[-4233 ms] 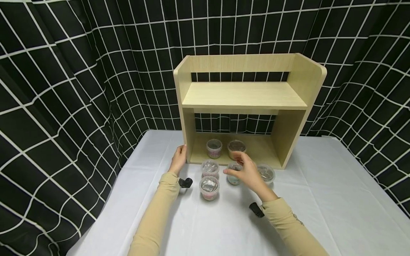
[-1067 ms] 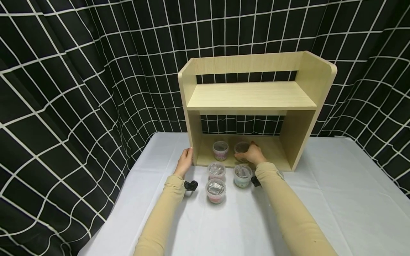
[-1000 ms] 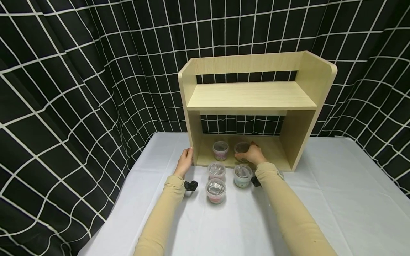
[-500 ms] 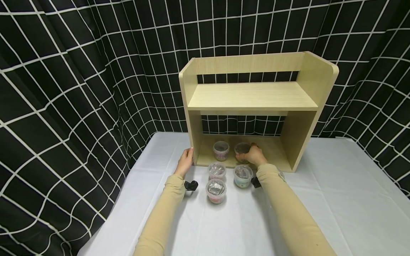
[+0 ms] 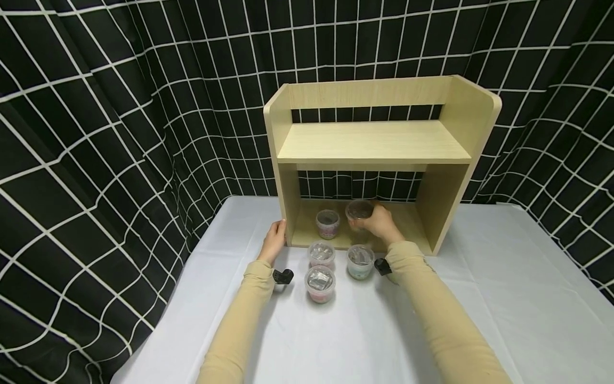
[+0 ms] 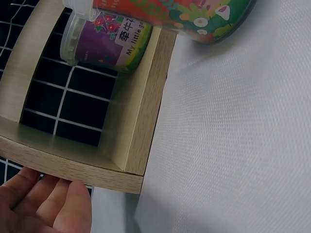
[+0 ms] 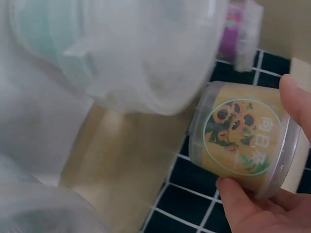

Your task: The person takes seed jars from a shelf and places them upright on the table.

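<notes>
My right hand (image 5: 382, 220) grips a small clear-lidded plastic tub (image 5: 358, 213) inside the lower compartment of the wooden shelf (image 5: 374, 159). The right wrist view shows the tub's yellow sunflower label (image 7: 243, 133), with thumb and fingers on either side near the lid. It appears raised above the bottom board. Left of it on that board stands a purple-labelled tub (image 5: 328, 226). My left hand (image 5: 273, 242) rests its fingertips against the outside of the shelf's left panel, as the left wrist view also shows; it holds no tub.
On the white-covered table (image 5: 326, 346), before the shelf, stand two pinkish tubs (image 5: 321, 254), one in front of the other, and a pale green tub (image 5: 360, 266). Part of another tub shows beneath my right wrist. A black curtain with white gridlines (image 5: 96, 160) surrounds the table.
My right hand has gone from spread above the tubs to gripping the sunflower tub in the shelf. Since half a second ago, that tub has risen slightly. The left hand stays at the panel.
</notes>
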